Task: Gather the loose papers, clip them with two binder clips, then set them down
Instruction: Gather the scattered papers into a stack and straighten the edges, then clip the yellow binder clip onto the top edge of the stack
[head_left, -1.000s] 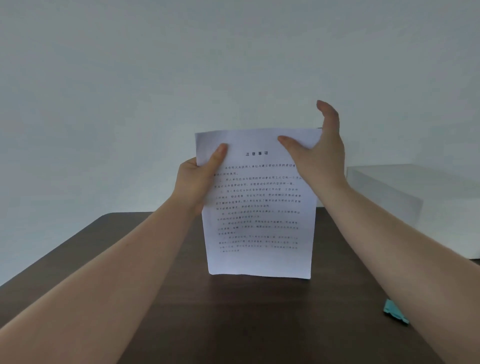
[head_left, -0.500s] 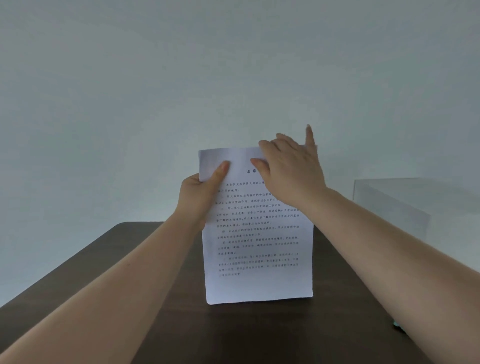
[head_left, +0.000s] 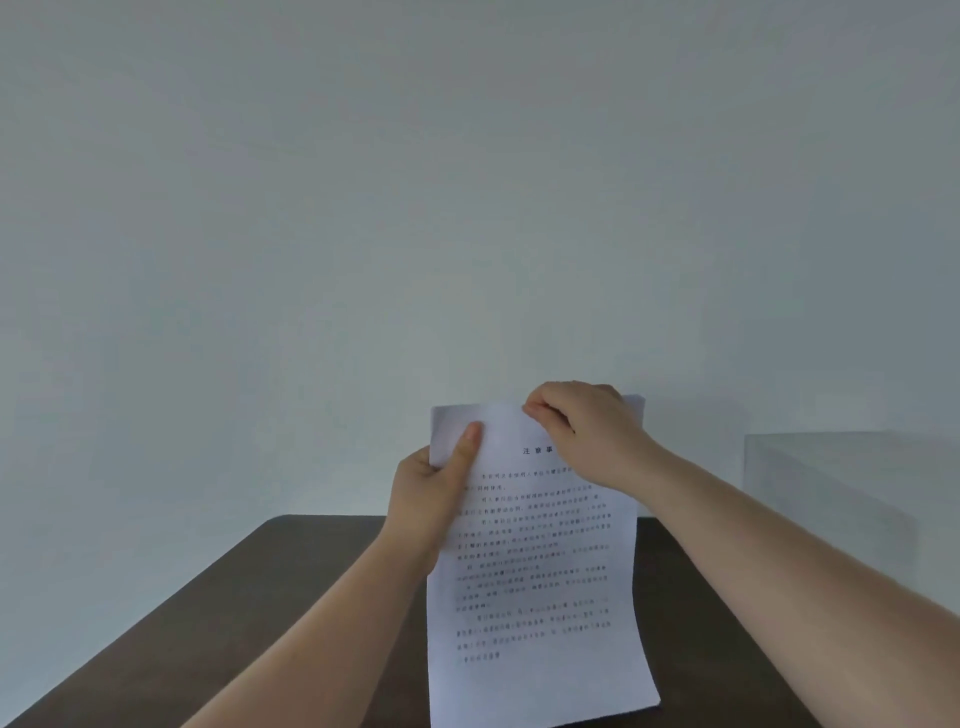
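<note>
A stack of white printed papers (head_left: 535, 582) stands upright on its bottom edge on the dark brown table (head_left: 260, 613). My left hand (head_left: 431, 499) grips the stack's upper left edge, thumb on the front sheet. My right hand (head_left: 587, 431) is curled over the top edge, fingers pinching the sheets near the top middle. No binder clip is in view.
A translucent white box (head_left: 831, 499) stands at the right behind my right forearm. A plain pale wall fills the upper part of the view. The table's left edge runs diagonally toward the lower left.
The view has tilted upward, so papers and hands sit lower in the frame. My right hand moved from the top right corner to the top middle and closed on the edge. The teal object at lower right has left the view.
</note>
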